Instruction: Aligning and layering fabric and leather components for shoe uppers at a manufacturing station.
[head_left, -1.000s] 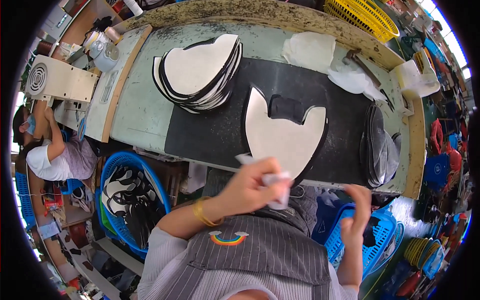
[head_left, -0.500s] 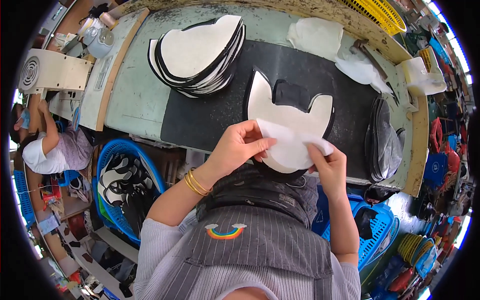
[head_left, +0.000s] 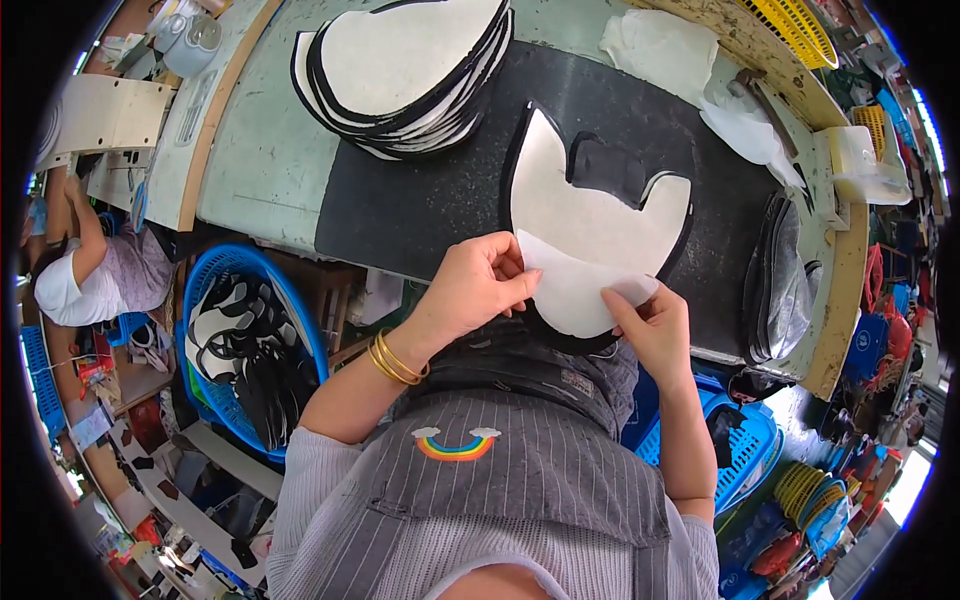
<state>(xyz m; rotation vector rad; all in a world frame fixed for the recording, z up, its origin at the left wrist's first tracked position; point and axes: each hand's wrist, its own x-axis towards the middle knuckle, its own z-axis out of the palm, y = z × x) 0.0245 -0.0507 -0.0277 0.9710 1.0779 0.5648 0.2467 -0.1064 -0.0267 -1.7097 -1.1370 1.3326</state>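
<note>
In front of me a cream shoe-upper piece with black edges (head_left: 590,215) lies on the black mat, its two pointed arms facing away. A thin white sheet (head_left: 572,296) covers its near rounded end. My left hand (head_left: 487,283) pinches the sheet's left edge between thumb and fingers. My right hand (head_left: 652,330) grips its right side, where a corner curls up. Between the upper's arms sits a small dark patch (head_left: 608,170). Gold bangles (head_left: 388,360) circle my left wrist.
A stack of cream and black pieces (head_left: 410,75) stands at the far left of the black mat (head_left: 400,205). Dark pieces (head_left: 775,285) and thin white sheets (head_left: 660,50) lie right and far. Blue baskets (head_left: 325,350) flank me below the table. A person (head_left: 100,275) works at left.
My view has shifted, so the stack and the upper sit higher in the picture. Both hands keep their hold on the white sheet, which now shows flatter over the upper's near end.
</note>
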